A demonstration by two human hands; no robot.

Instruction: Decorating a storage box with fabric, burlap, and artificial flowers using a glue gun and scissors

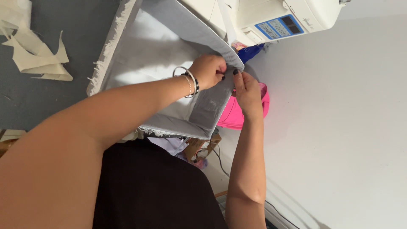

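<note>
A grey fabric box (207, 108) with a white lining (148, 53) and frayed edges lies in front of me, one corner up against a white sewing machine (271, 17). My left hand (208, 70), with bracelets on the wrist, reaches inside the box and pinches its grey wall near the corner. My right hand (248, 94) presses on the same wall from outside, fingertips at the top edge. Both hands grip the fabric close together, just below the machine.
A bright pink object (237, 116) lies under the box, by my right hand. Cream fabric scraps (36, 53) lie on the grey-blue surface at the upper left. A white tabletop (339, 118) spreads to the right. Cables and clutter (203, 150) sit below the box.
</note>
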